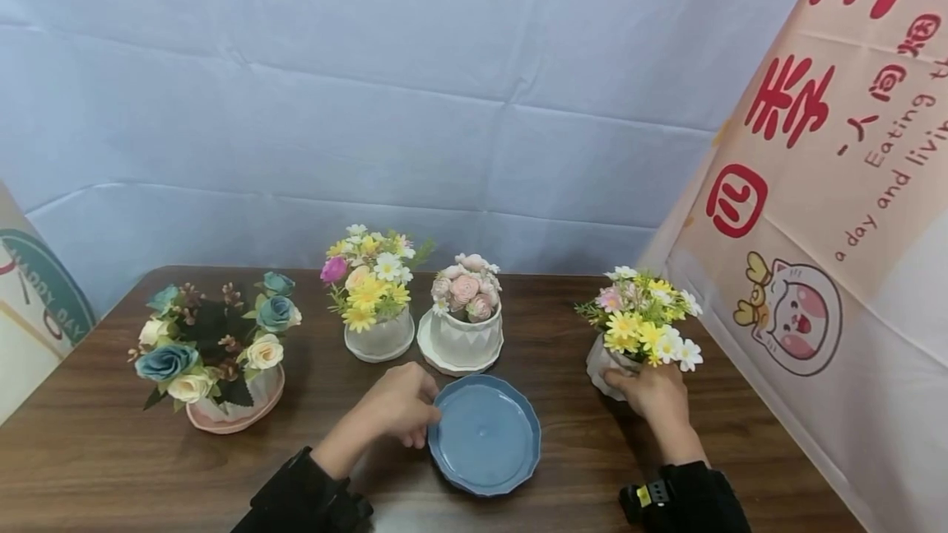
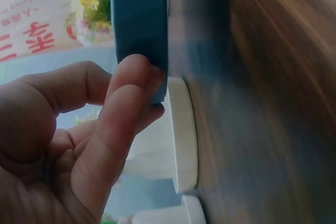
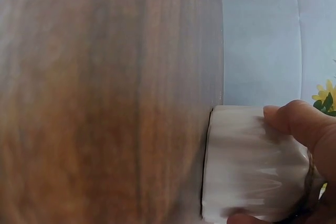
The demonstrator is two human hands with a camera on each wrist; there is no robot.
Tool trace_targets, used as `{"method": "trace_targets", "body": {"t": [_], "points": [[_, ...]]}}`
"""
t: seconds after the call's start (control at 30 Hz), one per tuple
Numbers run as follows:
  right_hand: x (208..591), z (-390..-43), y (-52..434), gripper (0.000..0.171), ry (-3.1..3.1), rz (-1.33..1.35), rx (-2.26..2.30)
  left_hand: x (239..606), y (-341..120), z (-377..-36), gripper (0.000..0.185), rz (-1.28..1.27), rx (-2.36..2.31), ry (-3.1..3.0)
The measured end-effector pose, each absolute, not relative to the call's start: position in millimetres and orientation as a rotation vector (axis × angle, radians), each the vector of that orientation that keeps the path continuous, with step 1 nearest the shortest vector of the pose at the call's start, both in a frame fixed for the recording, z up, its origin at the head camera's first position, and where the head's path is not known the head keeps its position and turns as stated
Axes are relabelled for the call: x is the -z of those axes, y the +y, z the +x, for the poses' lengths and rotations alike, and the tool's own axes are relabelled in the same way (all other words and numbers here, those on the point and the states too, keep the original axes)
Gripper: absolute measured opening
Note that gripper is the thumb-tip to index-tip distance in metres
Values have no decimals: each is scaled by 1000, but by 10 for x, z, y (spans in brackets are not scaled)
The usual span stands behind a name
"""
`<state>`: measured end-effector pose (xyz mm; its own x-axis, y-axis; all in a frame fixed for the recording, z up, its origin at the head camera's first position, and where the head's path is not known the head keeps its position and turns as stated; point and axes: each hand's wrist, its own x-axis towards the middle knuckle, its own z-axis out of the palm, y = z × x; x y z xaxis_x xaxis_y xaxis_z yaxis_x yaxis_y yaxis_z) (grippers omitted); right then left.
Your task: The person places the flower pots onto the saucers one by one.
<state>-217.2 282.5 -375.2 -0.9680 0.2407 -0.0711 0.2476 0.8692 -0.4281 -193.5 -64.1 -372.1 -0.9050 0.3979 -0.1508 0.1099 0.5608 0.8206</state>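
Note:
My left hand [image 1: 402, 404] pinches the left rim of a round blue plate [image 1: 485, 434]. In the left wrist view a gap shows between the blue plate [image 2: 140, 19] and the tabletop, so it is held slightly above the wood. On the right, my right hand [image 1: 655, 391] grips a white ribbed flowerpot [image 1: 598, 364] filled with yellow, white and pink flowers [image 1: 644, 323]. Thumb and fingers lie around the sides of the flowerpot [image 3: 252, 166] in the right wrist view, and its base is at the tabletop.
Behind the plate, a pot of pink flowers [image 1: 467, 336] stands on a white saucer [image 1: 427, 344]. Left of it is another pot [image 1: 381, 336] with mixed flowers. A pot of blue and cream roses [image 1: 166, 362] sits on a pink saucer [image 1: 244, 424]. A printed cloth [image 1: 785, 212] hangs along the right side.

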Motion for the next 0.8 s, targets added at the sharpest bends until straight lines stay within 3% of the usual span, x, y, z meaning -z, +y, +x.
{"method": "trace_targets", "body": {"t": [0.8], "points": [[3784, -2183, 2847, 90, 3029, 365, 705, 3761, -929, -1911, 12, 301, -1194, 2471]]}}
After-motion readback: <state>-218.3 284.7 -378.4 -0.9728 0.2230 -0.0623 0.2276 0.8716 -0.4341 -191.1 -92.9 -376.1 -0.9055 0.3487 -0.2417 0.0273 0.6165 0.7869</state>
